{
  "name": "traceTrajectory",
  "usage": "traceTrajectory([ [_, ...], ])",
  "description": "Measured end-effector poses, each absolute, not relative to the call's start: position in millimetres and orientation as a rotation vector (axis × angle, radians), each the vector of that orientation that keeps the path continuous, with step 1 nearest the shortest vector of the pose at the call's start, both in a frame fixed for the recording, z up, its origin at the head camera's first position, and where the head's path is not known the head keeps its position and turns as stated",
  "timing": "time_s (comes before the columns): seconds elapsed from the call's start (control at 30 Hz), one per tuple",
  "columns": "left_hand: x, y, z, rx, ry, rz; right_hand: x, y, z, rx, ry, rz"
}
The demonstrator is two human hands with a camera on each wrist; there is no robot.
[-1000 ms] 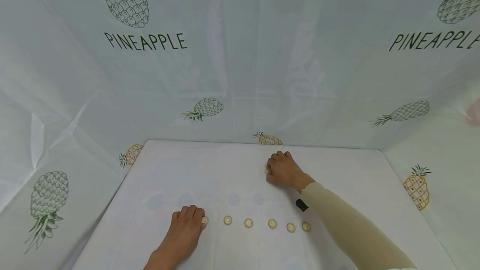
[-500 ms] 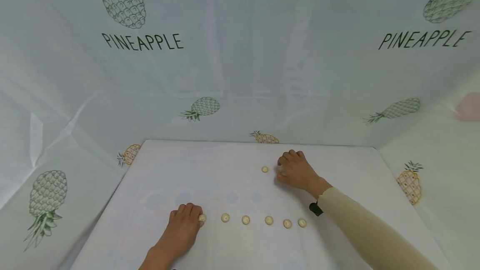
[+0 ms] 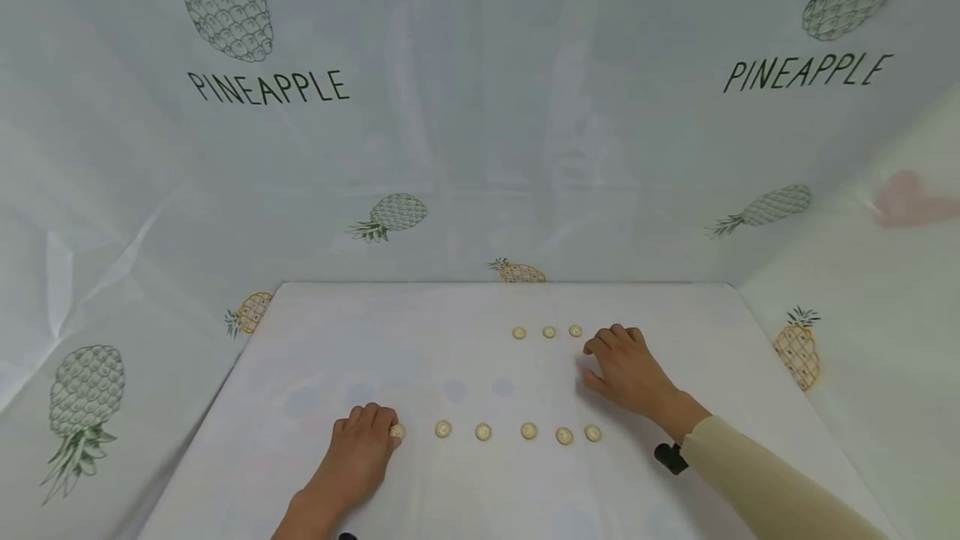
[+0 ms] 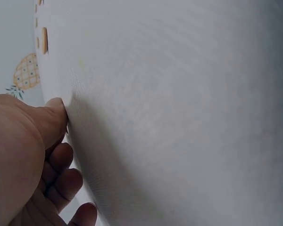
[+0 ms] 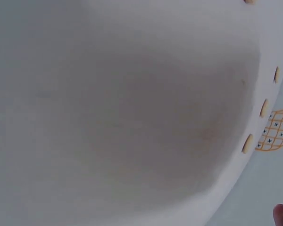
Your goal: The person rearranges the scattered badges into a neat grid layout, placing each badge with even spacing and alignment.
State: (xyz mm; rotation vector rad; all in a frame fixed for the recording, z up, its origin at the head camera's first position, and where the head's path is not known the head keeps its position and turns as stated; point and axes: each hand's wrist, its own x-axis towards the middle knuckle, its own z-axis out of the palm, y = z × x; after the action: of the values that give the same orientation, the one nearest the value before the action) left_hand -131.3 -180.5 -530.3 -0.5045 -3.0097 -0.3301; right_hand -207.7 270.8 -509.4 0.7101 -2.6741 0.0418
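In the head view my left hand (image 3: pixel 362 450) rests on the white table at left, its thumb and fingertips pinching a round cream button (image 3: pixel 397 431). That button is mostly hidden behind the thumb (image 4: pixel 54 117) in the left wrist view. Several like it, including a middle button (image 3: pixel 528 430), continue the front row to the right. Farther back lie three smaller-looking buttons, the rightmost button (image 3: pixel 575 330) just left of my right hand (image 3: pixel 630 373). That hand hovers above the table holding nothing, thumb and fingers apart; only fingertips (image 5: pixel 282 214) show in the right wrist view.
A white cloth covers the table (image 3: pixel 360 315). Behind it and at both sides hangs a pale curtain (image 3: pixel 480 132) printed with pineapples. A dark band (image 3: pixel 670 458) sits at the right wrist.
My right hand has moved right, leaving three buttons in a back row and letting go of the last. The left hand has stayed at its button. The head view has shifted slightly.
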Motion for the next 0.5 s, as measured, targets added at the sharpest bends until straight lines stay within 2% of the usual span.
traceTrajectory([
  [0.5,-130,-178,-527,-0.452,-3.065,-0.380,-138,282,-523,0.871,-2.671,0.137],
])
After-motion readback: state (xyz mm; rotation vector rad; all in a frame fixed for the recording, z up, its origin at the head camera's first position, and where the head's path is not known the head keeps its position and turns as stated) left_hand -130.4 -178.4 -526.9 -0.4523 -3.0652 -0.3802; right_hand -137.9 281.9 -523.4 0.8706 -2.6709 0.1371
